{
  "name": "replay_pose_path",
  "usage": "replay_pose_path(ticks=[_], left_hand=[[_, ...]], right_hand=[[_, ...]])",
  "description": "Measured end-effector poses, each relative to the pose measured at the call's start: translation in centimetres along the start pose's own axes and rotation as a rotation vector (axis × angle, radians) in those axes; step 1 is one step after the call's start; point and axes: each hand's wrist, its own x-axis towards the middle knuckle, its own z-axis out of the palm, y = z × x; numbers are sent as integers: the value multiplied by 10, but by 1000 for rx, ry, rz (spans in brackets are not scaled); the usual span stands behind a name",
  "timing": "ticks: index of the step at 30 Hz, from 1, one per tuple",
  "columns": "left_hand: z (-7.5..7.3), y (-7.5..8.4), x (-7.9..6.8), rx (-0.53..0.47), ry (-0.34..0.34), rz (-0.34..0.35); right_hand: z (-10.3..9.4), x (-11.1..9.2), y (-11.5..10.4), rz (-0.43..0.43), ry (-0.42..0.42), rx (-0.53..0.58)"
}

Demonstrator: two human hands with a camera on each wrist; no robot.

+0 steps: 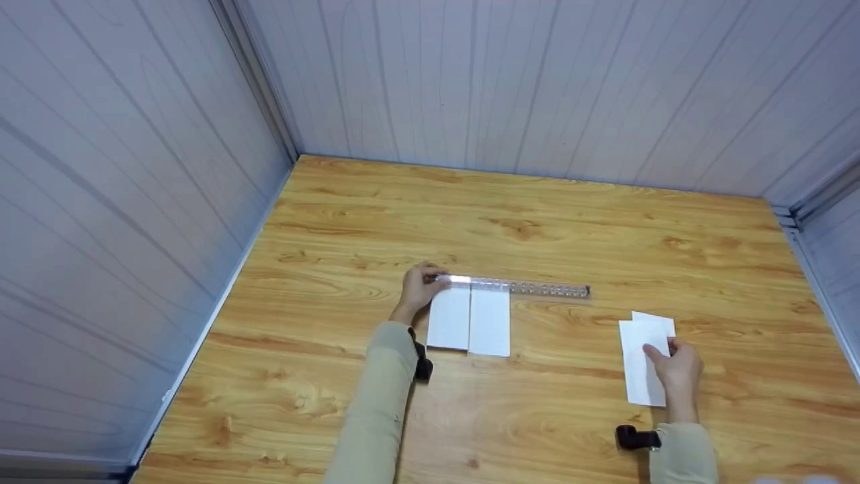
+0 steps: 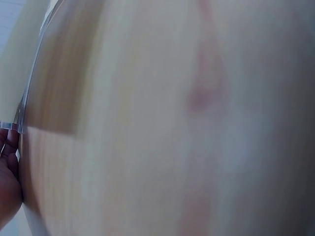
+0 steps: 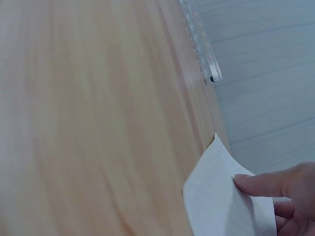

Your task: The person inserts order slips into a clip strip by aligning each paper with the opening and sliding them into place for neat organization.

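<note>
My left hand (image 1: 418,290) pinches the left end of a clear plastic strip (image 1: 537,289) with a row of round shapes along it. Below the strip two white paper pieces (image 1: 449,319) lie side by side, their top edges meeting it. In the left wrist view the fingers (image 2: 11,140) sit at the strip's end, at the left edge. Off to the right, my right hand (image 1: 680,371) holds a white paper slip (image 1: 641,363) between thumb and fingers. A second slip (image 1: 662,323) shows partly behind it. The thumb presses the paper's face in the right wrist view.
The wood-grain table (image 1: 524,417) is bounded by pale panel walls (image 1: 430,81) at the back, left and right. Each wrist carries a black camera mount (image 1: 635,438). In the right wrist view the strip's far end (image 3: 211,73) shows at the top.
</note>
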Motion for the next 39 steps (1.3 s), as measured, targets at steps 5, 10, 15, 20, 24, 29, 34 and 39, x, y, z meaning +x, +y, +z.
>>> replay_pose_path(ticks=[5,10,15,20,24,29,34,39], left_hand=[[1,-2,0,-6,0,-12],[1,-1,0,20,11,-16],[1,-1,0,41,19,-5],[1,-1,1,42,17,-6],[1,-1,1,36,17,-12],[1,0,1,31,19,-8],[1,-2,1,29,15,-2],[1,-2,1,30,12,-2]], right_hand=[[-1,-1,0,-21,2,14],[-1,-3,-1,-25,8,38],[1,-4,-3,-29,13,50],[3,-4,-6,-31,-9,63],[5,-4,-9,-19,-20,68],[9,-4,-13,-9,-27,86],[14,-3,-17,-14,-19,113],[19,-2,-24,-25,-26,139]])
